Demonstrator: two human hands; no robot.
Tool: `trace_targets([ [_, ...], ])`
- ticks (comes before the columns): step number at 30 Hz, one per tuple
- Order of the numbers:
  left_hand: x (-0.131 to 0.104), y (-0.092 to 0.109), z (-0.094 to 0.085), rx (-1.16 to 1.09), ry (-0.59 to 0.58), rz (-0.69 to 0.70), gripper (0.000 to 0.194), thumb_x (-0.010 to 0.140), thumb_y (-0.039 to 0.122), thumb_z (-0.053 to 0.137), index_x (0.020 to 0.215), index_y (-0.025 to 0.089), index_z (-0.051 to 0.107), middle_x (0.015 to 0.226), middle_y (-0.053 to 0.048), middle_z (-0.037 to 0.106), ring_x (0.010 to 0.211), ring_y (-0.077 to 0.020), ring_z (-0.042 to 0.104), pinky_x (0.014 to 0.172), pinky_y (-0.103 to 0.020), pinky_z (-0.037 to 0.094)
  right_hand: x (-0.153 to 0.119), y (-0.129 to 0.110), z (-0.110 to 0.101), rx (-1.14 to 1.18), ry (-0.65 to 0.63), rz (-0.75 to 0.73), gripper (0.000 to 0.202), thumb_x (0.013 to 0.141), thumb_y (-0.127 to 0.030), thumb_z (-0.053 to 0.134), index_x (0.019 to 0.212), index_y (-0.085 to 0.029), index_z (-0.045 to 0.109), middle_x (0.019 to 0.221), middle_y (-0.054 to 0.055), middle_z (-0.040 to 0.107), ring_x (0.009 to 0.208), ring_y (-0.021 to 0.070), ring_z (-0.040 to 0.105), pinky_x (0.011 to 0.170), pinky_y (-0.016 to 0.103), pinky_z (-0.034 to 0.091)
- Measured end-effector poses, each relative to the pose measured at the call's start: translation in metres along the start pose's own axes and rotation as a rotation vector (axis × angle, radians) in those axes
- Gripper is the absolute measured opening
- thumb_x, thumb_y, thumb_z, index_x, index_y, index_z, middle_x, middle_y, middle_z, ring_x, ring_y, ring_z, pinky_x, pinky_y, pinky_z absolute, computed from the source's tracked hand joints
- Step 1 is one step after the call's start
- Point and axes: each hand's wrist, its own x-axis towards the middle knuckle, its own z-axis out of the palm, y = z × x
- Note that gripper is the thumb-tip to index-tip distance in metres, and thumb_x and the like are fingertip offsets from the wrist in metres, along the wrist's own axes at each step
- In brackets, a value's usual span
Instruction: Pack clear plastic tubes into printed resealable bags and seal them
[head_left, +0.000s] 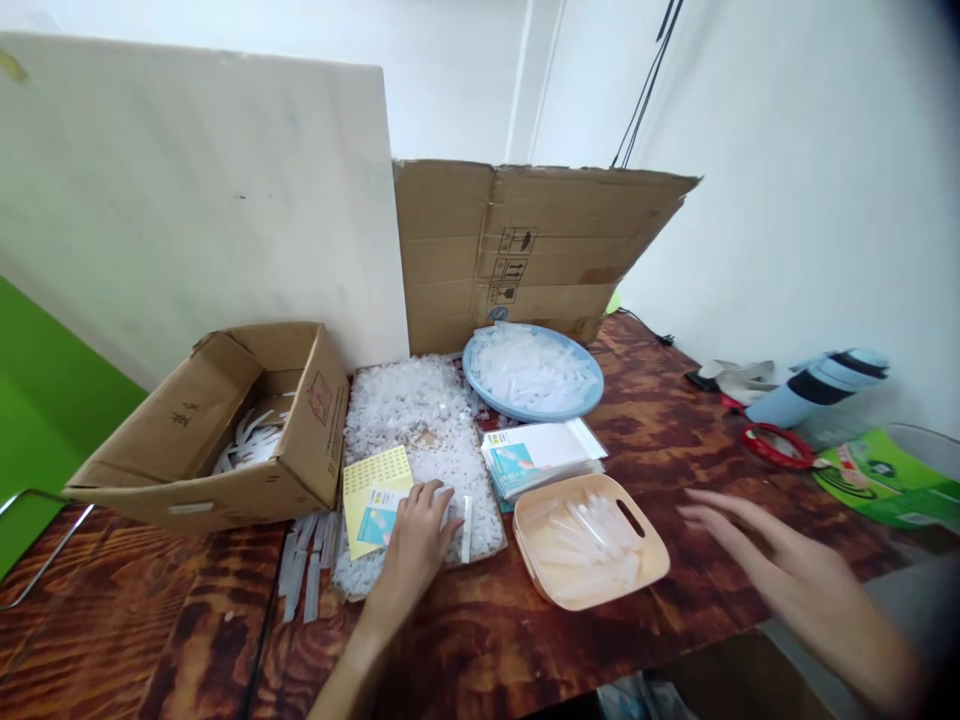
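Reddish-brown wood-grain tabletop [675, 400] against a pale wall [810, 200], w/ a big cardboard sheet [442, 260] propped at the back. L hand [424, 525] is palm-down, fingers bent, over the pile of small clear pieces [405, 410]; can't tell if it grips anything. Printed card [377, 518] lies just beside its fingers, on top of a yellow dotted sheet [388, 466]; clear strip [467, 530] is on the other side, nr the thumb. R hand [780, 560] is empty, fingers extended, in the air to the R of the peach tray [654, 565], apart from it. Tray holds a heap of clear strips [589, 535]. Behind it, card stack [551, 450]; behind that, blue dish [517, 408] piled w/ more strips. Far L, cardboard box [225, 510] w/ some whitish strips inside. Far R: blue bottle [814, 388], red ring [787, 462] & green pkg [892, 475].
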Motion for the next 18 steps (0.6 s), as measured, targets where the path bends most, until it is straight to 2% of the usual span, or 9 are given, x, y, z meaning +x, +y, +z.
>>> trace_targets([
  [1, 0.002, -0.004, 0.0, 0.029, 0.009, 0.006, 0.033, 0.094, 0.023, 0.061, 0.127, 0.02, 0.061, 0.133, -0.014, 0.062, 0.126, -0.0332, 0.054, 0.1, -0.051, 0.046, 0.027, -0.014, 0.021, -0.059, -0.134, -0.107, 0.037, 0.084, -0.054, 0.066, 0.098, -0.023, 0.081, 0.102, 0.018, 0.078, 0.091, 0.0295, 0.075, 0.081, 0.041, 0.049],
  [2, 0.002, -0.009, 0.0, 0.05, 0.013, 0.006, 0.036, 0.093, 0.022, 0.061, 0.129, 0.02, 0.059, 0.137, -0.014, 0.06, 0.13, -0.0329, 0.052, 0.105, -0.053, 0.043, 0.055, -0.029, 0.045, -0.1, -0.21, -0.219, 0.036, 0.092, -0.048, 0.056, 0.104, -0.023, 0.079, 0.109, 0.016, 0.077, 0.098, 0.028, 0.074, 0.084, 0.039, 0.05],
  [4, -0.001, -0.02, -0.001, 0.073, -0.011, -0.013, 0.041, 0.09, 0.015, 0.063, 0.13, 0.02, 0.058, 0.14, -0.014, 0.059, 0.135, -0.0312, 0.048, 0.112, -0.054, 0.036, 0.107, -0.057, 0.096, -0.255, -0.329, -0.448, 0.035, 0.099, -0.033, 0.045, 0.112, -0.02, 0.075, 0.116, 0.012, 0.075, 0.106, 0.0261, 0.071, 0.09, 0.034, 0.051],
  [6, -0.007, -0.034, -0.004, 0.07, -0.057, -0.053, 0.048, 0.084, 0.007, 0.064, 0.13, 0.021, 0.059, 0.14, -0.012, 0.059, 0.136, -0.0295, 0.049, 0.116, -0.052, 0.033, 0.15, -0.077, 0.146, -0.419, -0.422, -0.587, 0.034, 0.098, -0.019, 0.044, 0.114, -0.02, 0.074, 0.118, 0.01, 0.074, 0.11, 0.0241, 0.068, 0.094, 0.031, 0.049],
  [9, -0.021, -0.053, -0.013, 0.041, -0.065, -0.116, 0.057, 0.077, -0.002, 0.06, 0.129, 0.023, 0.06, 0.143, -0.011, 0.056, 0.137, -0.028, 0.048, 0.118, -0.05, 0.032, 0.193, -0.088, 0.202, -0.511, -0.54, -0.664, 0.034, 0.086, -0.008, 0.057, 0.112, -0.021, 0.075, 0.114, 0.011, 0.074, 0.103, 0.0248, 0.07, 0.085, 0.028, 0.05],
  [11, -0.026, -0.058, -0.021, 0.014, -0.031, -0.134, 0.059, 0.076, -0.004, 0.055, 0.127, 0.024, 0.061, 0.143, -0.009, 0.056, 0.136, -0.0271, 0.048, 0.117, -0.048, 0.033, 0.208, -0.086, 0.223, -0.56, -0.608, -0.706, 0.035, 0.081, -0.006, 0.062, 0.11, -0.022, 0.076, 0.11, 0.011, 0.075, 0.098, 0.0249, 0.071, 0.079, 0.027, 0.049],
  [13, -0.021, -0.057, -0.03, -0.025, -0.014, -0.135, 0.052, 0.08, -0.002, 0.053, 0.123, 0.024, 0.064, 0.137, -0.009, 0.06, 0.13, -0.0263, 0.053, 0.112, -0.044, 0.039, 0.215, -0.081, 0.232, -0.584, -0.641, -0.737, 0.031, 0.08, -0.007, 0.064, 0.104, -0.022, 0.077, 0.104, 0.011, 0.075, 0.094, 0.0252, 0.071, 0.076, 0.027, 0.047],
  [16, 0.01, -0.045, -0.038, -0.077, -0.032, -0.131, 0.032, 0.091, 0.01, 0.052, 0.116, 0.024, 0.067, 0.118, -0.007, 0.068, 0.113, -0.0236, 0.063, 0.1, -0.037, 0.047, 0.217, -0.077, 0.232, -0.567, -0.614, -0.752, 0.02, 0.082, -0.01, 0.065, 0.096, -0.019, 0.077, 0.097, 0.012, 0.074, 0.088, 0.026, 0.071, 0.073, 0.028, 0.046],
  [18, 0.042, -0.037, -0.034, -0.077, -0.048, -0.124, 0.025, 0.095, 0.015, 0.052, 0.111, 0.024, 0.07, 0.114, -0.006, 0.07, 0.107, -0.0217, 0.065, 0.095, -0.032, 0.048, 0.214, -0.075, 0.224, -0.522, -0.555, -0.742, 0.017, 0.087, -0.014, 0.063, 0.097, -0.019, 0.075, 0.097, 0.012, 0.074, 0.086, 0.0258, 0.071, 0.072, 0.029, 0.046],
])
